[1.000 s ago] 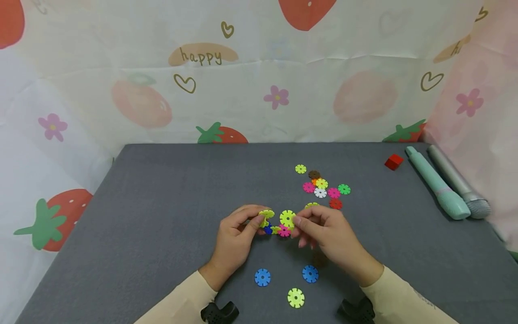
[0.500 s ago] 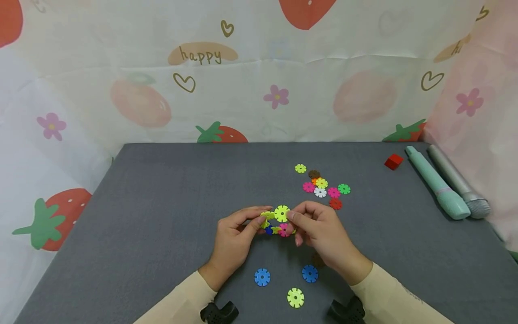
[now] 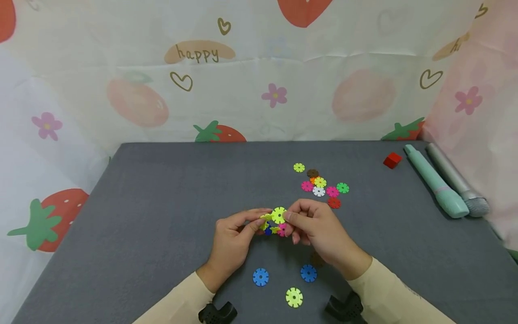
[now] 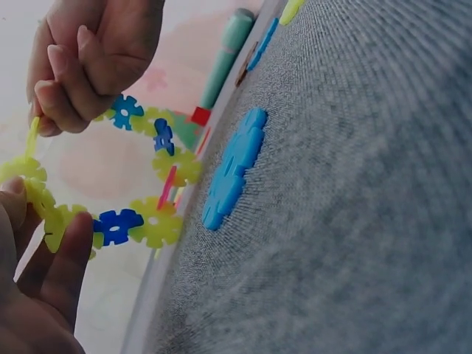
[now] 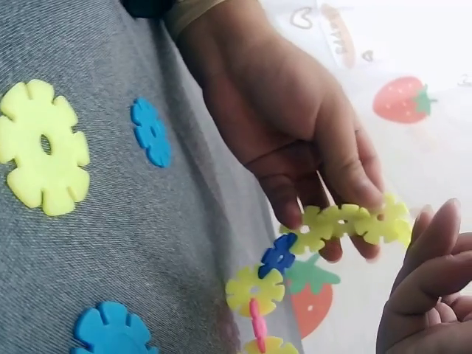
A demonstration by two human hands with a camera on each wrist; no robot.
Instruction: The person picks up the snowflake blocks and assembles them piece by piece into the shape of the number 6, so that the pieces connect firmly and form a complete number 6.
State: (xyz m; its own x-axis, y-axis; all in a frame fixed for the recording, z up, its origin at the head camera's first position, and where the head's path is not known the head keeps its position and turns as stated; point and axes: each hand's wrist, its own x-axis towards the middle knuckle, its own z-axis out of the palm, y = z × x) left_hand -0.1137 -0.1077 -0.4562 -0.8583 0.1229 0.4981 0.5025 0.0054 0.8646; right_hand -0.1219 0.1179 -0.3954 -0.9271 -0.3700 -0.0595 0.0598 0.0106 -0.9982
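Note:
A loop of interlocking snowflake discs [image 4: 156, 221] in yellow-green, blue and pink hangs between both hands over the table. My left hand [image 3: 232, 240] pinches yellow-green discs [image 5: 341, 220] at the loop's left side, between thumb and fingers. With thumb and forefinger, my right hand [image 3: 323, 231] pinches a yellow-green disc [image 3: 278, 215] whose left edge is at the left hand's discs. In the left wrist view that disc appears edge-on. Whether the two sides are slotted together I cannot tell. The right fingers hide part of the loop in the head view.
Two blue discs [image 3: 261, 277] and a yellow-green disc [image 3: 294, 297] lie near the front, a brown disc [image 3: 317, 259] under the right wrist. Several mixed-colour discs [image 3: 319, 191] lie behind. A red cube [image 3: 392, 160], a green microphone-shaped object [image 3: 437, 182] and a grey microphone [image 3: 459, 180] sit at right.
My right hand has moved left and brought its yellow-green disc against the discs in my left hand, narrowing the gap in the loop. The left hand has barely moved.

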